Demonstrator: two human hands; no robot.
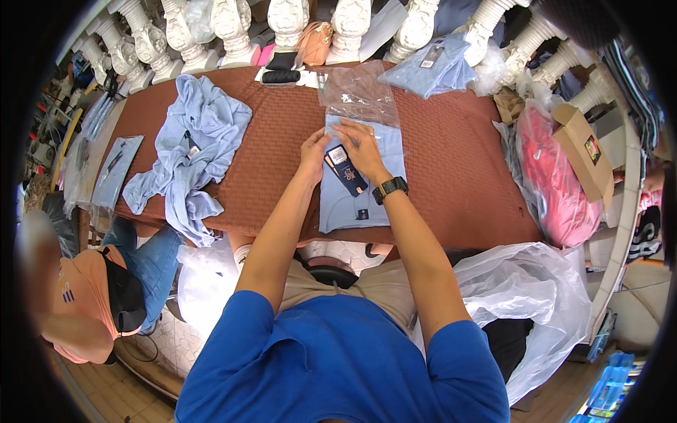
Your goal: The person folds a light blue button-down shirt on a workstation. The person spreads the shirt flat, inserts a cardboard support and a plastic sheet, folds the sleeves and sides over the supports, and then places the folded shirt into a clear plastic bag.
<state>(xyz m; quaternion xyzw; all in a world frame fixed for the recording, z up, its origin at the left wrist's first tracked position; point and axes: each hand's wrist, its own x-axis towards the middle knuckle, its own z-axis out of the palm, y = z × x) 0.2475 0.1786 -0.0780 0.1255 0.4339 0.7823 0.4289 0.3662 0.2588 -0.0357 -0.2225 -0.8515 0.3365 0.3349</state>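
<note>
The table [451, 162] carries a rust-brown woven cover. Directly on it lie a folded light-blue shirt [356, 201] in a clear plastic bag [360, 95], a crumpled light-blue shirt [190, 151], a bagged blue shirt [434, 67], and a black roll [281, 76].

Bright, even daylight — colours saturated, shadows soft and short. Fisheye bending curves the row of white stone balusters [282, 28] and darkens the rim — the lower-left edge blurs badly.

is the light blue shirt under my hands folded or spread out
Folded. The light blue shirt lies as a neat flat rectangle under the left hand and right hand.
</note>
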